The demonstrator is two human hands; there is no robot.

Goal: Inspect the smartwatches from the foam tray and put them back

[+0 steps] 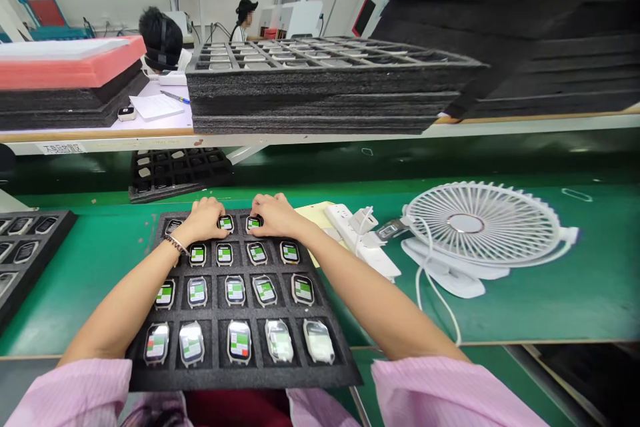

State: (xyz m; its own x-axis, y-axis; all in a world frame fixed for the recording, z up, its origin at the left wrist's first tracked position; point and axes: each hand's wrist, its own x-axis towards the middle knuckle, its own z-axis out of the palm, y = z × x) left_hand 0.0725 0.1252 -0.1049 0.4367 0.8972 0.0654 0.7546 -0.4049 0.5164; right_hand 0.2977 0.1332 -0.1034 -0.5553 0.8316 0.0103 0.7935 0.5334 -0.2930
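A black foam tray (pixel 215 373) lies in front of me, its compartments holding rows of smartwatch bodies without straps. Many screens are lit with green and white blocks; two in the nearest row also show red. At the far row, my left hand (pixel 203 220) has its thumb and curled fingers about a smartwatch (pixel 226 223) in its compartment. Beside it, my right hand (pixel 275 215) is closed on the neighbouring smartwatch (pixel 254 223), thumb at its near edge. Some fingertips are hidden behind the hands. Another smartwatch (pixel 239 341) sits in the nearest row.
On the green bench, a white fan (pixel 480 223) and a power strip (pixel 360 240) with cables stand to the right. A second watch tray (pixel 35 260) is at the left. Stacked foam trays (pixel 320 93) fill the shelf above. Two people sit beyond it.
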